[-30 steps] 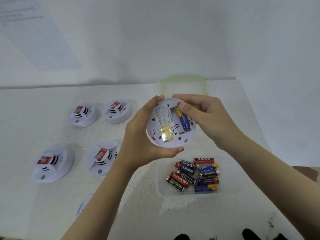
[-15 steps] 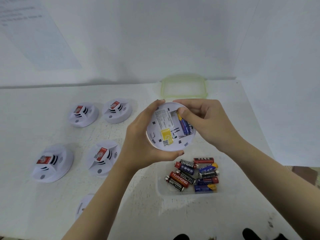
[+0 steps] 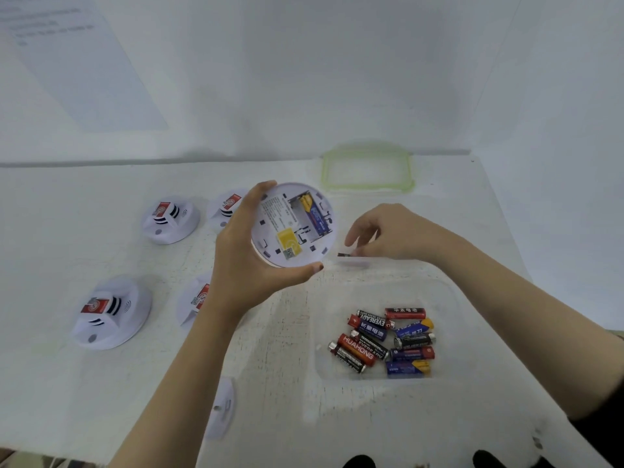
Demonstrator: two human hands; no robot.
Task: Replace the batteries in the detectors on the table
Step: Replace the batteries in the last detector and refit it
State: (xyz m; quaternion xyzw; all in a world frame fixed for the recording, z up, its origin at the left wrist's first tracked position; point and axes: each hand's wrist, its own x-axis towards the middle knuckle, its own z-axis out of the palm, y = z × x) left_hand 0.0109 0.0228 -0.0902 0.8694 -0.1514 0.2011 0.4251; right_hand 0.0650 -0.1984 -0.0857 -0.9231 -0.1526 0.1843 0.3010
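Note:
My left hand (image 3: 243, 265) grips a round white detector (image 3: 287, 238), held underside up above the table. Its open compartment holds one blue and yellow battery (image 3: 314, 214), and the slot beside it looks empty. To its right, my right hand (image 3: 391, 234) pinches a small dark battery (image 3: 344, 254) low over the table; only the battery's end shows. A clear container (image 3: 452, 332) near the front right holds several loose batteries (image 3: 388, 342).
Other white detectors sit on the left: one (image 3: 170, 219), one (image 3: 226, 206), one (image 3: 111, 312), and one (image 3: 196, 298) partly hidden by my left arm. A white cover plate (image 3: 223, 407) lies by my forearm. A green-rimmed lid (image 3: 368, 167) lies by the back wall.
My right hand left the detector's compartment and moved right and down, holding a dark battery. My left hand carried the detector left and a little up.

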